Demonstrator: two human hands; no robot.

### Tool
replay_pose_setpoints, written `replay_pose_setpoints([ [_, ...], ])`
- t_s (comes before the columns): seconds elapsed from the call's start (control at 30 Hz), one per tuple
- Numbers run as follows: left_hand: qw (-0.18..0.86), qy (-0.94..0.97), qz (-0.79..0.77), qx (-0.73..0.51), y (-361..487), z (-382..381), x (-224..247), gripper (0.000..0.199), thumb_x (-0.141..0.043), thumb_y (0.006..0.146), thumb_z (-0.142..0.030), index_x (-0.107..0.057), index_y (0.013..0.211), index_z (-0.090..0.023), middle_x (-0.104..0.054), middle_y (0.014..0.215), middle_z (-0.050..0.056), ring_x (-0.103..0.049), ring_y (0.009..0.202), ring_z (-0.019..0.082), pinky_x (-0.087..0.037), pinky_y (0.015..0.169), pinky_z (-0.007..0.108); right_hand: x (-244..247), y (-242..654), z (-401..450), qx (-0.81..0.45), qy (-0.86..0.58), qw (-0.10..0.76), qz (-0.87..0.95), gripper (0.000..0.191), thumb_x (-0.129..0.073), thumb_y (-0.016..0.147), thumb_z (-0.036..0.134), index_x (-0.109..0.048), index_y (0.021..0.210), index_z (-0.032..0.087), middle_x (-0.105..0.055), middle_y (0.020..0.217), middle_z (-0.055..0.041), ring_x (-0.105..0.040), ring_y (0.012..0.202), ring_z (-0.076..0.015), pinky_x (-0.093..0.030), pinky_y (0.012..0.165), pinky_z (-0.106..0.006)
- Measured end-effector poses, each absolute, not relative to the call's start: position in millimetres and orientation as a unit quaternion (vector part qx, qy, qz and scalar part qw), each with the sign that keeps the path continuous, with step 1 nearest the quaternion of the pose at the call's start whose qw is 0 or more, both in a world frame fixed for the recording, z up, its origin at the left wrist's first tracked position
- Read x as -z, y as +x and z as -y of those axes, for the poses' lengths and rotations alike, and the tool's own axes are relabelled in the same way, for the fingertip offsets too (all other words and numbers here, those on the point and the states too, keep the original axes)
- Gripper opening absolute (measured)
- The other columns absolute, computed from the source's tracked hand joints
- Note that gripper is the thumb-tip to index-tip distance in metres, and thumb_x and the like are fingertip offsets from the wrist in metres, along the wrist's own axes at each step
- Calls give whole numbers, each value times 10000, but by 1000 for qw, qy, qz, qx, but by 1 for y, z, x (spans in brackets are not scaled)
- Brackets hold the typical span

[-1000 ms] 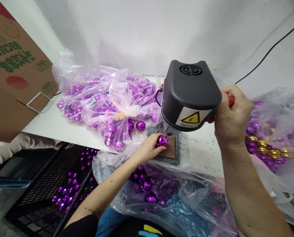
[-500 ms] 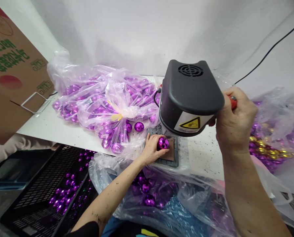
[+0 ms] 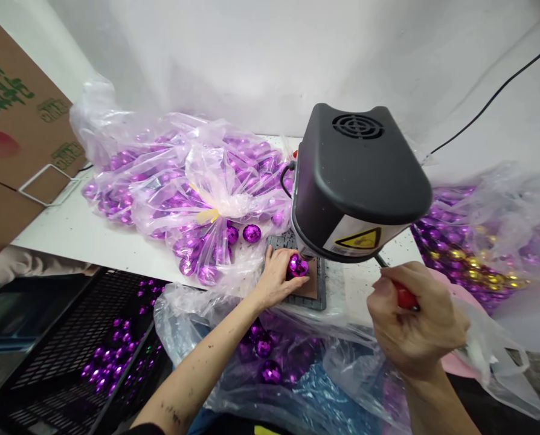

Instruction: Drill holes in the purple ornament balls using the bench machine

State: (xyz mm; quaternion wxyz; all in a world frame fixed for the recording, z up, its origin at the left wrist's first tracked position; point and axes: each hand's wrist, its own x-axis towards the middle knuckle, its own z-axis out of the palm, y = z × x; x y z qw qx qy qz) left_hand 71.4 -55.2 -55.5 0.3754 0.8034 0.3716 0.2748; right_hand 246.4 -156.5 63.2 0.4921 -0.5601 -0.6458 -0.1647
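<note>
A shiny purple faceted ball (image 3: 298,266) is gripped between the thumb and fingers of my left hand (image 3: 276,279), over a brown pad on a grey base plate (image 3: 321,296). Above and right of it rises a black bench machine (image 3: 365,163) with a round vent and a yellow warning label. My right hand (image 3: 415,314) is wrapped round the red-knobbed lever (image 3: 405,296) on the machine's right side. The machine's housing hides its working end, so I cannot tell exactly how it meets the ball.
A tied clear bag of purple balls (image 3: 220,202) lies on the white table (image 3: 116,248). Another bag with purple balls (image 3: 270,370) is at my lap. A black crate (image 3: 66,356) stands lower left, a cardboard box (image 3: 16,151) at left. Purple and gold balls (image 3: 473,266) lie at right.
My right hand has pulled the lever down and toward me, from beside the machine's top to below its housing. My left hand keeps the ball at nearly the same place.
</note>
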Motion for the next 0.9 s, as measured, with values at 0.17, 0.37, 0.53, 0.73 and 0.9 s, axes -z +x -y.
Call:
replay_pose_setpoints([
  [0.17, 376, 799, -370, -288, 71, 57, 60, 430, -706, 882, -363, -566, 1259, -210, -659, 1204, 90, -548, 1262, 283, -123, 1263, 543, -62, 249, 152, 196, -539, 479, 665, 194, -595, 829, 84, -595, 985, 199, -528, 704, 15, -492, 607, -76, -383, 514, -216],
  [0.37, 381, 798, -370, -286, 70, 57, 65, 422, -680, 901, -387, -561, 1270, -221, -653, 1221, 85, -542, 1277, 277, -147, 1264, 532, -45, 254, 155, 227, -539, 458, 669, 120, -604, 828, 99, -579, 928, 160, -553, 739, 7, -509, 645, -66, -384, 549, -195],
  [0.53, 388, 795, -371, -283, 70, 57, 65, 397, -668, 912, -400, -569, 1255, -228, -656, 1227, 89, -547, 1278, 282, -190, 1252, 538, -22, 256, 158, 217, -567, 477, 635, 90, -597, 827, 170, -610, 916, 176, -588, 747, -7, -579, 715, -108, -454, 624, -223],
  [0.73, 373, 800, -365, -295, 72, 58, 66, 418, -665, 914, -383, -558, 1285, -224, -653, 1231, 92, -553, 1275, 282, -161, 1259, 550, -6, 250, 156, 199, -578, 519, 597, 67, -581, 846, 205, -638, 865, 177, -575, 700, -12, -565, 700, -116, -462, 652, -252],
  [0.9, 368, 805, -367, -287, 71, 58, 69, 429, -659, 917, -397, -547, 1296, -230, -654, 1237, 99, -547, 1282, 285, -235, 1234, 541, -3, 240, 150, 196, -571, 555, 572, 78, -546, 848, 171, -620, 826, 164, -564, 713, -20, -579, 691, -119, -484, 659, -269],
])
